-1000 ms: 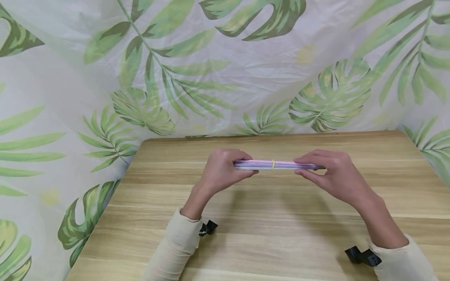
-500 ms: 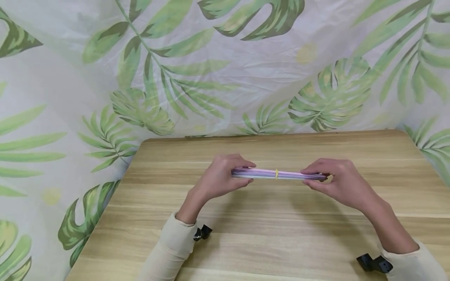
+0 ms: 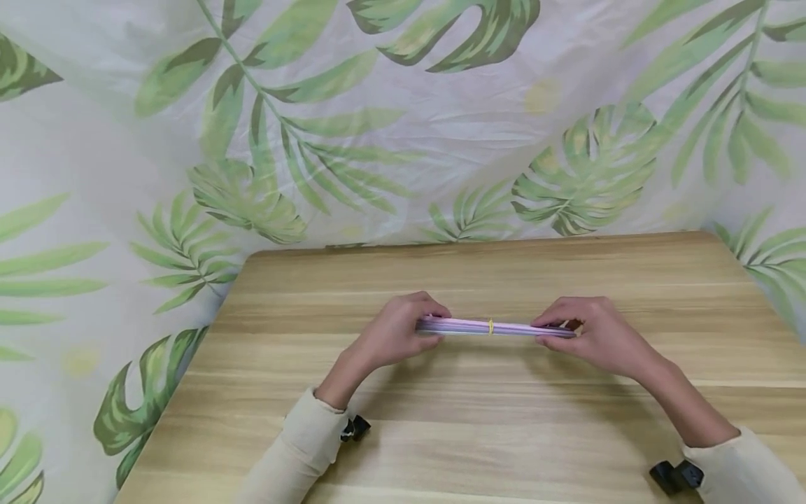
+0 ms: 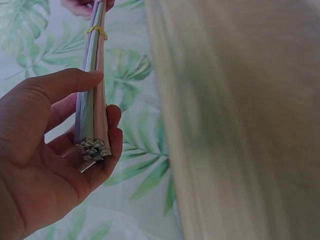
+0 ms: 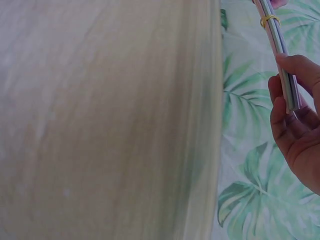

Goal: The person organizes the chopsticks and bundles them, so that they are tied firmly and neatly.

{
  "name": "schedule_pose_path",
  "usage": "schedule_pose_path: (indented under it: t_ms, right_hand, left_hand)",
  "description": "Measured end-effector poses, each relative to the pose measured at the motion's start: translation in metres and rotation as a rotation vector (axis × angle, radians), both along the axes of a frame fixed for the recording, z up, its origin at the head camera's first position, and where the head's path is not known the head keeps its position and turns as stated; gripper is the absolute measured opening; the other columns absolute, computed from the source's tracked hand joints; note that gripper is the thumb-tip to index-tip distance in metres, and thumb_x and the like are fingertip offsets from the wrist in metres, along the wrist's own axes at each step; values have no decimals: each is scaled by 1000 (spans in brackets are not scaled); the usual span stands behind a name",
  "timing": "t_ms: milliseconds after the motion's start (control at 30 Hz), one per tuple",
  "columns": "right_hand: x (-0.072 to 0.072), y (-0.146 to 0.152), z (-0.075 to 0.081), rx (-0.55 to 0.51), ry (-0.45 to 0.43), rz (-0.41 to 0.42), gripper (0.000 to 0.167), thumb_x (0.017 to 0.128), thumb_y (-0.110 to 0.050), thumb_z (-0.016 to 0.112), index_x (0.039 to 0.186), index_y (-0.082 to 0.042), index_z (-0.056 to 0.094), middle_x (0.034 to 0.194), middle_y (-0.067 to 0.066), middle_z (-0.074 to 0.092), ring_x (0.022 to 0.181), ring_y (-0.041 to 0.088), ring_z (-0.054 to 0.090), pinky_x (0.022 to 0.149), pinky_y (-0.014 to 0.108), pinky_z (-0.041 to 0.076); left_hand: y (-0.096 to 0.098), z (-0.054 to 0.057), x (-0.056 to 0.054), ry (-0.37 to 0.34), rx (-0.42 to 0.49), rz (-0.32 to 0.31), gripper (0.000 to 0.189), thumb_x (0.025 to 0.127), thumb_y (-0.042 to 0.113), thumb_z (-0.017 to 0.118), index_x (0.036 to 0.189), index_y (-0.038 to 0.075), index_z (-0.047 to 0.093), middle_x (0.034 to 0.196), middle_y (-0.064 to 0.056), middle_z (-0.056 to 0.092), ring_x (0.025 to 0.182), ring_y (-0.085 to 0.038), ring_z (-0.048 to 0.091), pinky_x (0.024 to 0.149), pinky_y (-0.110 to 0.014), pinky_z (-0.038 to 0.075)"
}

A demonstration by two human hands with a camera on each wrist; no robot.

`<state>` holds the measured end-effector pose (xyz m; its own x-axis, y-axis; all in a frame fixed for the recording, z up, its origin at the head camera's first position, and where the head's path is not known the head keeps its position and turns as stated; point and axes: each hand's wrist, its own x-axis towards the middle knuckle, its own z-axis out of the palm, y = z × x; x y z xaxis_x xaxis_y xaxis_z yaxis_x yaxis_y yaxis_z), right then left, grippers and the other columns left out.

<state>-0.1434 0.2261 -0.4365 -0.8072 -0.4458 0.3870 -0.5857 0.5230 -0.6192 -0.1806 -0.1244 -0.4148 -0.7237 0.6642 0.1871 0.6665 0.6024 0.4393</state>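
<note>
A bundle of slim pastel sticks (image 3: 462, 327), pink, lilac and pale blue, is held level above the table. A yellow rubber band (image 3: 491, 327) circles its middle. My left hand (image 3: 397, 332) grips the left end between thumb and fingers. In the left wrist view, the cut ends of several sticks (image 4: 92, 148) show a rough grey face just past the fingers. On the other end, my right hand (image 3: 607, 343) pinches the bundle, thumb on one side and fingers on the other. The right wrist view shows that end of the sticks (image 5: 290, 95) lying along the curled fingers.
A wood-grain table (image 3: 478, 420) lies below both hands, and their shadows fall on it. Behind its far edge hangs a pale cloth (image 3: 441, 140) printed with green leaves. Small black devices (image 3: 676, 477) sit at both sleeve cuffs.
Both hands and the bundle have come down in the head view, nearer the person. The bundle now tips slightly lower at its right end. The grip at each end stays on.
</note>
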Motion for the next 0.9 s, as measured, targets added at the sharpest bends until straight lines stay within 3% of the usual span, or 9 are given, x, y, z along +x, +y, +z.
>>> schedule_pose_path:
  t_ms: [300,567,900]
  right_hand:
    - [-10,0,-13,37,-4,21,27,82,-2,91,100,-20,86,96,-10,80,80,-5,68,67,22,59]
    - [-19,-6,-24,67,-111,40,21,87,-5,88,102,-19,85,95,-9,79,79,-3,66,69,24,58]
    - [-24,-7,-29,135,-184,58,16,90,-11,86,103,-20,84,98,-9,79,81,-2,66,71,23,57]
  left_hand:
    - [0,-13,-3,-21,-51,-30,28,88,8,87,114,7,77,104,-3,77,92,-13,71,83,-26,58]
    - [-6,-21,-5,-36,-47,-8,22,86,6,88,105,9,77,99,-2,74,88,-11,68,79,-23,57]
    - [-4,-30,-11,-72,-85,-1,23,86,7,88,105,9,76,100,-1,72,90,-12,66,81,-25,56]
